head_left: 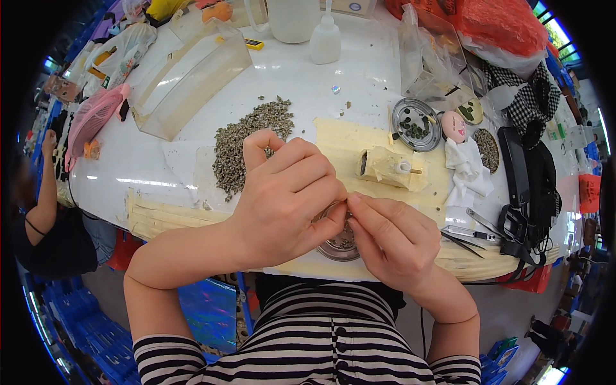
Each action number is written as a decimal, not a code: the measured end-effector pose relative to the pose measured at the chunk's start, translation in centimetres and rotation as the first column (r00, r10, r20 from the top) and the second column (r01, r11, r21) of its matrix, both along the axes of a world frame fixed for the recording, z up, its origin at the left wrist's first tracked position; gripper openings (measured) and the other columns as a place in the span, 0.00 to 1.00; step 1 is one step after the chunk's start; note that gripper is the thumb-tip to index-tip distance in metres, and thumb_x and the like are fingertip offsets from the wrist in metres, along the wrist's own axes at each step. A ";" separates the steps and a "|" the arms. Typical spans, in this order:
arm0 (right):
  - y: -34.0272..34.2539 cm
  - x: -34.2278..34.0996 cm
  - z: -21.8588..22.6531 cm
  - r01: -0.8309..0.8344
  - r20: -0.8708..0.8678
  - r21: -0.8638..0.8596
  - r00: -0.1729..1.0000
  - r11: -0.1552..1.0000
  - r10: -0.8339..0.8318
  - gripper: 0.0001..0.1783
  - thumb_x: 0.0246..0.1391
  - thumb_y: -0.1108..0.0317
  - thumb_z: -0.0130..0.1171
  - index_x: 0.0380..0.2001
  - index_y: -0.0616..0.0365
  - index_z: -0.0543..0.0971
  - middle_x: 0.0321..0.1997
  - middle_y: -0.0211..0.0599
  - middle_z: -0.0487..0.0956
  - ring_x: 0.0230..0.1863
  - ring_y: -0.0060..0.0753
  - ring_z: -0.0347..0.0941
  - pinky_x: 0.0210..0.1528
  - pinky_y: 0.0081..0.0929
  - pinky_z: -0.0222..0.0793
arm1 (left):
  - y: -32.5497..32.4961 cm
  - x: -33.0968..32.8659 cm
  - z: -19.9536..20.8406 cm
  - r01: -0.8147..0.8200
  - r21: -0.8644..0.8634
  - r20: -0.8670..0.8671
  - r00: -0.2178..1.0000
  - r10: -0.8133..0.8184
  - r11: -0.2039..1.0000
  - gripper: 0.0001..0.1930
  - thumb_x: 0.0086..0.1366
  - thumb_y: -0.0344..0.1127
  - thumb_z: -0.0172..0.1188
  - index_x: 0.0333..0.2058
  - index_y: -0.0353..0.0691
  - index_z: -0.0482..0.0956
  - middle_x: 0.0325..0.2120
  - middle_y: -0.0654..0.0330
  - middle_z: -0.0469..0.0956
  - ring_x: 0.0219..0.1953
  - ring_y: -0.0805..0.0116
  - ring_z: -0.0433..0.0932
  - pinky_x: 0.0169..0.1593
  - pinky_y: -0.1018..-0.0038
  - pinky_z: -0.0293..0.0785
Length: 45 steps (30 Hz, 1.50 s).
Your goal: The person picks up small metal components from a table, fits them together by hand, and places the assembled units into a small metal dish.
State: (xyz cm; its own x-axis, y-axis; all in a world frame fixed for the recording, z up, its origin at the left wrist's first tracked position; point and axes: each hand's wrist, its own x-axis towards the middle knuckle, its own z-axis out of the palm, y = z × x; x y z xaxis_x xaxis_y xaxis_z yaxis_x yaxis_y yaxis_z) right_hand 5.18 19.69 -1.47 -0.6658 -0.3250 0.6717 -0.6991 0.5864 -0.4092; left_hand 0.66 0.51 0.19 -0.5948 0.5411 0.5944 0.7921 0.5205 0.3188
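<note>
My left hand point(289, 192) and my right hand point(398, 240) meet over the near edge of the table, thumbs and fingertips pinched together. Whatever sits between the fingertips is too small to make out. Just beneath them is a round dish point(340, 249) with small grey pieces in it, partly covered by the hands. Beyond my left hand spreads a pile of small grey metallic pieces point(250, 138). A block wrapped in yellowish tape point(385, 168), with a white tip and a short stick, rests beyond my right hand.
A round metal dish point(417, 146) of dark green pieces stands at the right, near a white cloth point(468, 168). Tweezers point(463, 244) and a cutter knife point(470, 232) lie nearer. A see-through plastic tray point(192, 86) and a squeeze bottle point(326, 43) stand farther back.
</note>
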 end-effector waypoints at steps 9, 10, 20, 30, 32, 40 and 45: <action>0.1 0.1 0.3 0.007 0.025 -0.027 1.000 1.000 -0.006 0.18 0.41 0.81 0.66 0.41 0.63 0.83 0.34 0.43 0.83 0.31 0.36 0.80 0.29 0.26 0.76 | -0.1 -0.1 0.3 0.007 0.069 0.055 0.998 -0.010 0.998 0.10 0.39 0.30 0.70 0.23 0.47 0.79 0.22 0.70 0.72 0.31 0.70 0.72 0.43 0.68 0.54; 0.1 0.2 0.4 -0.001 0.092 -0.058 0.996 0.998 0.007 0.17 0.43 0.81 0.65 0.41 0.64 0.83 0.35 0.44 0.83 0.31 0.35 0.81 0.30 0.25 0.77 | -0.1 -0.1 0.3 0.010 0.075 0.049 0.999 -0.014 0.997 0.10 0.39 0.30 0.70 0.23 0.47 0.79 0.22 0.70 0.73 0.31 0.70 0.72 0.43 0.68 0.54; 1.4 0.4 1.5 0.202 0.681 -0.695 0.492 0.690 0.542 0.11 0.62 0.75 0.57 0.45 0.68 0.80 0.41 0.39 0.83 0.44 0.24 0.79 0.48 0.22 0.76 | -0.1 -0.3 0.3 0.043 0.142 -0.033 0.999 -0.039 0.989 0.11 0.41 0.30 0.72 0.25 0.47 0.80 0.23 0.70 0.75 0.31 0.68 0.73 0.42 0.67 0.53; 1.0 0.6 1.4 0.199 0.672 -0.681 0.550 0.704 0.495 0.10 0.60 0.76 0.59 0.43 0.68 0.80 0.39 0.38 0.83 0.40 0.24 0.80 0.43 0.20 0.76 | -0.1 0.0 0.6 0.029 0.105 -0.060 0.998 -0.023 0.994 0.11 0.39 0.30 0.71 0.25 0.48 0.80 0.23 0.71 0.74 0.32 0.68 0.72 0.42 0.66 0.52; 1.0 0.6 1.0 0.131 0.642 -0.614 0.657 0.778 0.396 0.09 0.58 0.77 0.60 0.41 0.67 0.82 0.38 0.38 0.83 0.37 0.23 0.80 0.41 0.20 0.75 | -0.1 0.0 0.7 0.030 0.099 -0.046 0.999 -0.026 0.995 0.11 0.39 0.30 0.71 0.25 0.48 0.80 0.23 0.71 0.74 0.32 0.68 0.72 0.42 0.66 0.52; 0.9 0.5 1.0 0.040 0.530 -0.508 0.802 0.860 0.275 0.09 0.54 0.78 0.63 0.39 0.65 0.84 0.34 0.38 0.84 0.32 0.24 0.79 0.36 0.20 0.74 | -0.1 0.1 0.6 0.031 0.094 -0.017 0.999 -0.029 0.995 0.10 0.40 0.30 0.70 0.24 0.48 0.79 0.23 0.71 0.73 0.32 0.69 0.72 0.42 0.66 0.52; 0.3 0.2 1.1 -0.022 0.228 -0.236 0.971 0.971 0.077 0.11 0.48 0.79 0.65 0.38 0.63 0.84 0.32 0.39 0.83 0.28 0.32 0.79 0.30 0.22 0.75 | -0.1 0.0 0.5 0.030 0.070 0.015 0.999 -0.031 0.997 0.10 0.40 0.30 0.70 0.24 0.48 0.79 0.23 0.71 0.73 0.32 0.69 0.71 0.43 0.67 0.52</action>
